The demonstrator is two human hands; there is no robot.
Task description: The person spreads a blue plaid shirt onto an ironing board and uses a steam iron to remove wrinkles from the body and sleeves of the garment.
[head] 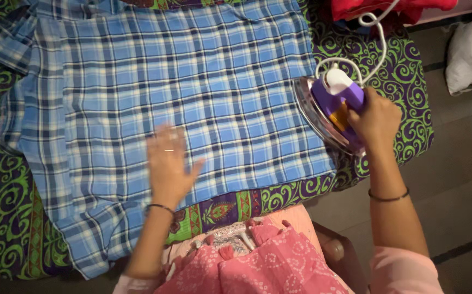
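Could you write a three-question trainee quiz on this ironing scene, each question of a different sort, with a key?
1. True or false: the iron lies flat on the shirt.
2. Which hand rests flat on the shirt? A) left hand B) right hand C) neither
3. Fill in: the shirt lies on a patterned green and ______ cloth.

Key
1. False: it is tipped up beside the shirt, gripped by the right hand.
2. A
3. purple
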